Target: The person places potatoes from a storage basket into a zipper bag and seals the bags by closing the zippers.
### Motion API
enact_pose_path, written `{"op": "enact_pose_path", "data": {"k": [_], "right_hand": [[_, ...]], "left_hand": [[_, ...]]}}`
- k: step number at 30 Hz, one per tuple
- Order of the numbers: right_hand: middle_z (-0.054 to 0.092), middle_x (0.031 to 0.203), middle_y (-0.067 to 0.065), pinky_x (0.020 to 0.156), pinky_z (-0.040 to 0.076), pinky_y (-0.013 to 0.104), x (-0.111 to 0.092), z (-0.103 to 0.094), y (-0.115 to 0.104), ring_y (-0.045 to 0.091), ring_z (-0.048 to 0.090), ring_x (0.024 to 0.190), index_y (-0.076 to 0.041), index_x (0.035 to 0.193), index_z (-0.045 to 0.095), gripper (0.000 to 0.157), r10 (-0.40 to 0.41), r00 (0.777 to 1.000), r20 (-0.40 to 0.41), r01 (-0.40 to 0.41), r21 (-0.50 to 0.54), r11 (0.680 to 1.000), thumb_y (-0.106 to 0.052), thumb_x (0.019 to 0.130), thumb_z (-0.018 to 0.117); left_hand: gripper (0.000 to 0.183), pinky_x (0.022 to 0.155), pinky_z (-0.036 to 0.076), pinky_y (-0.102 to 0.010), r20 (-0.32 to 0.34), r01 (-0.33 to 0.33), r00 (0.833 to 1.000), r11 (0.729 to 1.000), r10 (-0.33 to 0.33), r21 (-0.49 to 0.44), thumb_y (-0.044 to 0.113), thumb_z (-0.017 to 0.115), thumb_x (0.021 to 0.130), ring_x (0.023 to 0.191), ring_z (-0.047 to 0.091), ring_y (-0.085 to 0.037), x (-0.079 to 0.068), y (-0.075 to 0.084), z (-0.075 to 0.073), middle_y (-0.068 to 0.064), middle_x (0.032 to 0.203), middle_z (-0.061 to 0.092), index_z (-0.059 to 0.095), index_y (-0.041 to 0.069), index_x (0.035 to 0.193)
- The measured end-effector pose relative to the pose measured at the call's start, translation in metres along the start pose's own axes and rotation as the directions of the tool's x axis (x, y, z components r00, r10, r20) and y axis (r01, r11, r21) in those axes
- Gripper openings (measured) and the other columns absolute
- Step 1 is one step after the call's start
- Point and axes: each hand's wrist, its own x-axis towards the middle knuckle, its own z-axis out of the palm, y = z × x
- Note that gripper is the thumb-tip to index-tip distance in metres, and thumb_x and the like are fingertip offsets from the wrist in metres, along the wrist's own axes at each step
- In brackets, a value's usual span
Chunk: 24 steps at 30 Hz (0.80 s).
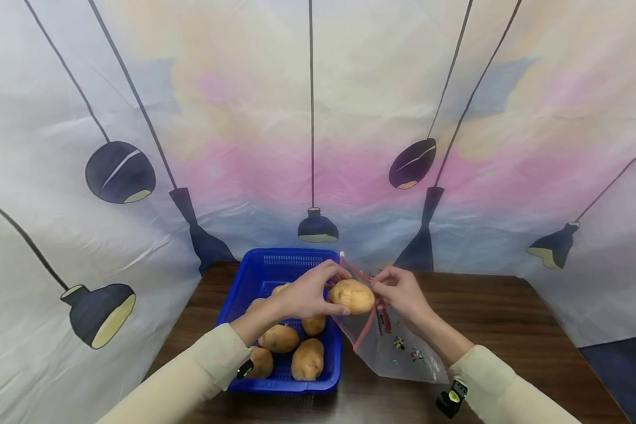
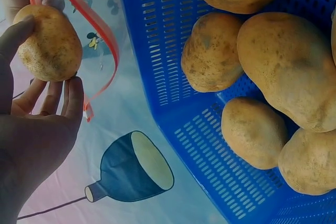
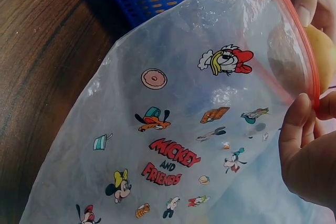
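My left hand [image 1: 310, 292] grips a potato [image 1: 353, 296] between thumb and fingers, at the mouth of a clear zip bag [image 1: 403, 347]. In the right wrist view part of that potato [image 3: 286, 56] shows through the bag's plastic, and the rest sticks out past the red zip edge [image 3: 304, 35]. My right hand [image 1: 403, 294] pinches this red edge, holding the bag's mouth apart. Cartoon figures and red lettering are printed on the bag [image 3: 173, 93], which hangs flat below the zip. Left of it, several potatoes [image 2: 286, 66] lie in a blue basket [image 1: 335, 377].
Under the basket and bag is a dark wood-grain table [image 1: 487, 318]. A cloth backdrop [image 1: 318, 118] printed with lamps hangs behind and around it. The basket's near right rim stands close beside the bag's mouth.
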Motion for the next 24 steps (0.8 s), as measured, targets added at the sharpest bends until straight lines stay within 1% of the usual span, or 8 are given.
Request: {"op": "enact_pose_path", "data": {"k": [7, 14, 17, 20, 24], "right_hand": [[0.070, 0.083, 0.012, 0.062, 0.061, 0.037, 0.0006, -0.0011, -0.0004, 0.021, 0.066, 0.067, 0.010, 0.104, 0.064, 0.009, -0.010, 1.000, -0.014, 0.009, -0.014, 1.000, 0.003, 0.099, 0.064], [0.069, 0.083, 0.015, 0.061, 0.060, 0.034, 0.0015, -0.0020, -0.0005, 0.022, 0.064, 0.066, 0.011, 0.104, 0.065, 0.010, -0.012, 1.000, -0.018, 0.012, -0.015, 1.000, 0.003, 0.099, 0.064], [0.069, 0.083, 0.015, 0.062, 0.061, 0.036, 0.0015, -0.0023, -0.0003, 0.022, 0.064, 0.067, 0.011, 0.105, 0.065, 0.010, -0.013, 1.000, -0.021, 0.013, -0.021, 1.000, 0.003, 0.099, 0.064], [0.069, 0.084, 0.016, 0.063, 0.061, 0.038, 0.0019, -0.0024, 0.0000, 0.022, 0.064, 0.067, 0.011, 0.104, 0.065, 0.010, -0.014, 1.000, -0.023, 0.014, -0.022, 1.000, 0.003, 0.099, 0.064], [0.068, 0.082, 0.017, 0.061, 0.059, 0.036, 0.0015, -0.0030, 0.0001, 0.023, 0.063, 0.066, 0.012, 0.105, 0.064, 0.010, -0.018, 1.000, -0.011, 0.018, -0.005, 1.000, 0.003, 0.100, 0.063]], "left_hand": [[0.060, 0.097, 0.054, -0.038, 0.008, -0.003, 1.000, 1.000, 0.003, 0.011, 0.035, 0.085, 0.093, 0.117, 0.059, -0.017, 0.0026, -0.0023, 0.0029, -0.001, 0.133, 0.056, 0.059, 0.014, 0.143], [0.059, 0.098, 0.054, -0.039, 0.012, 0.005, 1.000, 1.000, -0.005, 0.011, 0.034, 0.085, 0.093, 0.115, 0.058, -0.016, 0.0032, -0.0042, 0.0048, 0.000, 0.131, 0.055, 0.060, 0.014, 0.143], [0.059, 0.098, 0.054, -0.040, 0.013, -0.001, 1.000, 1.000, 0.001, 0.010, 0.033, 0.085, 0.093, 0.115, 0.059, -0.018, 0.0039, -0.0044, 0.0058, -0.001, 0.130, 0.056, 0.060, 0.013, 0.143], [0.060, 0.100, 0.054, -0.045, 0.011, -0.002, 1.000, 1.000, 0.002, -0.004, 0.031, 0.086, 0.093, 0.117, 0.059, -0.020, 0.0048, -0.0055, 0.0077, -0.003, 0.132, 0.056, 0.059, 0.011, 0.143], [0.061, 0.101, 0.053, -0.050, 0.003, -0.004, 1.000, 1.000, 0.004, -0.015, 0.030, 0.086, 0.093, 0.119, 0.059, -0.023, 0.0057, -0.0080, 0.0097, -0.008, 0.134, 0.055, 0.059, 0.008, 0.143]]}}
